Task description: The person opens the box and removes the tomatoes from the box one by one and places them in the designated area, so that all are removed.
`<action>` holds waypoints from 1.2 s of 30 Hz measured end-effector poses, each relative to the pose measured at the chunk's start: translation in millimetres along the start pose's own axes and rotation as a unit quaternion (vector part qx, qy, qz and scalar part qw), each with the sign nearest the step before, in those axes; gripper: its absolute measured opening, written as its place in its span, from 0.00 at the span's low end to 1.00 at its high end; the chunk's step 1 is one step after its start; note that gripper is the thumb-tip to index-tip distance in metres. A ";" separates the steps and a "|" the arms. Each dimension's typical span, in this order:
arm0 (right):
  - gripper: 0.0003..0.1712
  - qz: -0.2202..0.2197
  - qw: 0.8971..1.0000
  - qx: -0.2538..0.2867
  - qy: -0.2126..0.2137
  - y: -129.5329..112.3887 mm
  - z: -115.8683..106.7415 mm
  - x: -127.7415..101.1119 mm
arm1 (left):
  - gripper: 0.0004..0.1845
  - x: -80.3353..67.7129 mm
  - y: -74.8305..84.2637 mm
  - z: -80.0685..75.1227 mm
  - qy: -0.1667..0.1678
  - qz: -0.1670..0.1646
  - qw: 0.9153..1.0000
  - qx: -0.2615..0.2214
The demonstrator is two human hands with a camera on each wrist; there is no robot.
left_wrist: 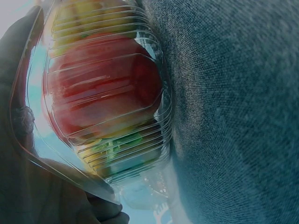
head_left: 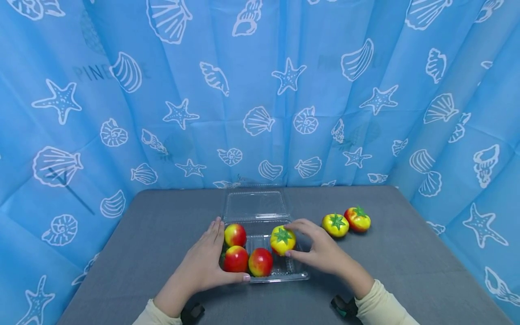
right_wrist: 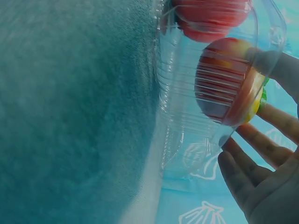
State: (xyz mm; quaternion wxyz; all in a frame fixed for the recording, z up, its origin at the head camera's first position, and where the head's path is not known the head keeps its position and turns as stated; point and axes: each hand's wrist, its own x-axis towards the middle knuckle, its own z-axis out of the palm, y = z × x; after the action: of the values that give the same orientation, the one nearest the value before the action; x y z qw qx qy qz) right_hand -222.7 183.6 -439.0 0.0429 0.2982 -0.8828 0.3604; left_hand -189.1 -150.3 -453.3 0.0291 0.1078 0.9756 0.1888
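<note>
A grey surface (head_left: 142, 253) carries a clear plastic container (head_left: 284, 273) at its middle — and two yellow-red tomatoes (head_left: 346, 222) lying just right of it.

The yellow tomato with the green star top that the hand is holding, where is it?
In the head view, the yellow tomato is in the clear tray's right side, pinched by the right hand.

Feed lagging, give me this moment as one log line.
right hand: holds yellow tomato over clear tray | left hand: steadies tray's left side | in tray: three red tomatoes | outside: two
</note>
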 end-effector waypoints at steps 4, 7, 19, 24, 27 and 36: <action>0.33 -0.005 1.000 0.011 0.015 0.9 -2.0 0.9 | 0.78 0.4 -0.2 0.6 -0.002 -0.001 1.000 0.001; 0.33 -0.002 1.000 0.016 0.020 1.8 -4.5 1.1 | 0.78 0.7 -0.5 1.2 -0.002 -0.001 1.000 0.000; 0.33 0.013 0.999 0.013 0.047 6.6 -18.6 1.1 | 0.78 0.0 -0.7 0.5 -0.001 0.003 1.000 -0.004; 0.33 0.026 0.998 0.016 0.061 10.1 -23.3 0.2 | 0.77 -0.4 -0.7 0.5 -0.001 0.006 1.000 -0.005; 0.33 0.034 0.997 0.022 0.067 14.2 -24.6 0.0 | 0.77 -0.8 -0.8 0.5 -0.001 0.007 1.000 -0.004; 0.34 0.049 0.995 0.018 0.088 27.3 -30.8 0.2 | 0.77 -1.7 -2.5 0.4 0.006 0.015 1.000 -0.006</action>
State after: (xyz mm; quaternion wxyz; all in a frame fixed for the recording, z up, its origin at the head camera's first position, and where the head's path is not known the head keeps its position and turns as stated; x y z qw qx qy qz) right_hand -242.4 219.3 -433.0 0.0978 0.2220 -0.8827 0.4025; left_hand -187.9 -152.8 -454.7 0.0212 0.1209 0.9729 0.1959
